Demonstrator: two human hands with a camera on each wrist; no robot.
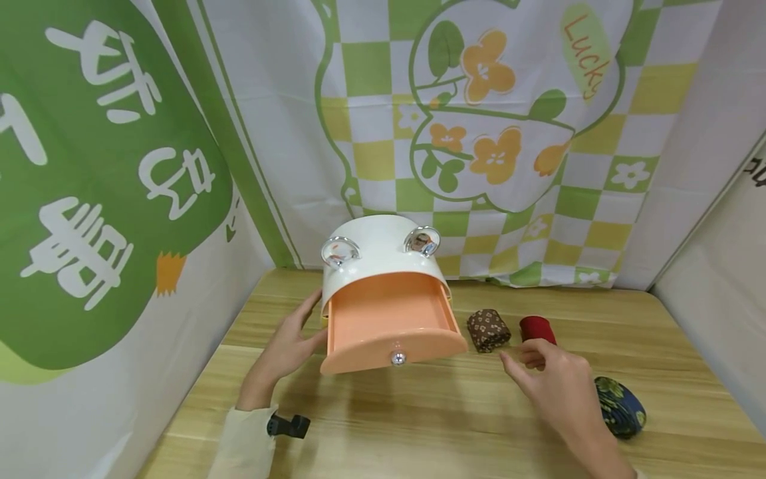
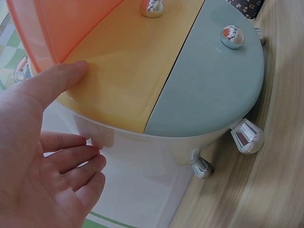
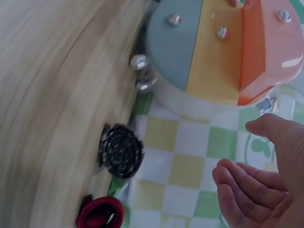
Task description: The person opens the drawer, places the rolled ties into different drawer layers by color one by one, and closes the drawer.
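A white rounded cabinet [image 1: 377, 256] stands on the table with its top orange drawer [image 1: 389, 309] pulled out and holding nothing. Below it, the yellow drawer [image 2: 128, 61] and the grey-blue drawer [image 2: 204, 85] are closed. My left hand [image 1: 286, 349] is at the cabinet's left side; its thumb lies on the yellow front while the relaxed fingers are by the white wall. My right hand [image 1: 559, 382] hovers with fingers slightly bent and nothing between them. Near it are a rolled brown flowered necktie [image 1: 488, 330], a rolled red necktie [image 1: 537, 329] and a rolled dark blue patterned necktie [image 1: 620, 407].
Under the cabinet are short silver feet [image 2: 248, 136], and two round silver ornaments [image 1: 422, 241] rise from its top. A printed curtain [image 1: 371, 159] hangs right behind the wooden table [image 1: 419, 426]. Another printed cloth [image 1: 120, 219] covers the left side.
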